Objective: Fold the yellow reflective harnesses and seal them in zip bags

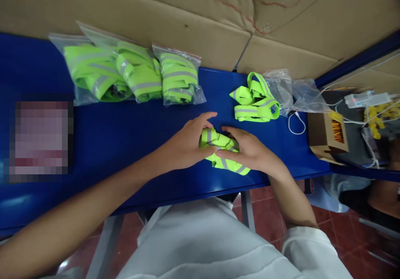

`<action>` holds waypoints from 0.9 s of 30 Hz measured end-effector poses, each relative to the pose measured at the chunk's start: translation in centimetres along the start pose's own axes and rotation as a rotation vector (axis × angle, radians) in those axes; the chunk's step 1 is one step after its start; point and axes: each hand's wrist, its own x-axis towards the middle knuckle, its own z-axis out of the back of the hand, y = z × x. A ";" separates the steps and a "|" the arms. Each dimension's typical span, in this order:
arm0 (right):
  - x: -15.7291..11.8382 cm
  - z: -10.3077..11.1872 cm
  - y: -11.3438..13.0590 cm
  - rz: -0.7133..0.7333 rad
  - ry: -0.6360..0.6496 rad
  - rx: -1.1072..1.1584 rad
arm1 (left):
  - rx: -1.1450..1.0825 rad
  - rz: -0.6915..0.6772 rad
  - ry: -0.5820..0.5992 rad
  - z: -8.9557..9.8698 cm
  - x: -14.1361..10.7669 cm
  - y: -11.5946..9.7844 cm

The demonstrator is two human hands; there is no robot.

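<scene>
A folded bundle of neon yellow-green reflective strap [229, 147] lies near the front edge of the blue table. My left hand [190, 143] grips its left side, thumb in front and fingers behind. From the right, my right hand [250, 149] holds the same bundle, its thumb across the front. Both thumbs nearly meet over the strap. Behind my right hand is a loose, unbagged strap bundle [258, 99]. Three clear zip bags with similar straps stand in a row at the back left: a left bag [93, 70], a middle bag [139, 72] and a right bag [180, 79].
Crumpled clear bags [281, 89] and a white cable [296, 122] lie at the back right. Beyond them is an open cardboard box [326, 137] with orange items. A pixelated object [40, 139] is on the blue table [131, 133]. Someone's arm shows at far right.
</scene>
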 end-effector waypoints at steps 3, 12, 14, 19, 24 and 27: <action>1.0 -0.2 -0.4 0.141 0.020 0.092 | -0.022 -0.052 -0.004 0.4 -0.7 0.7; 2.6 0.7 -1.5 0.302 -0.003 0.071 | -0.495 0.084 0.008 1.2 -0.3 2.3; 2.8 0.6 -1.7 0.315 -0.021 0.107 | -0.555 0.136 -0.012 1.3 0.0 2.4; 2.5 0.0 -2.0 0.314 -0.053 0.189 | -0.626 0.200 0.002 1.4 0.2 1.8; 1.6 -0.1 -1.5 0.262 -0.026 0.205 | -0.690 0.252 0.078 1.0 -0.3 0.8; 1.4 0.0 -1.1 0.285 -0.018 0.255 | -0.636 0.222 0.044 0.4 -0.6 0.4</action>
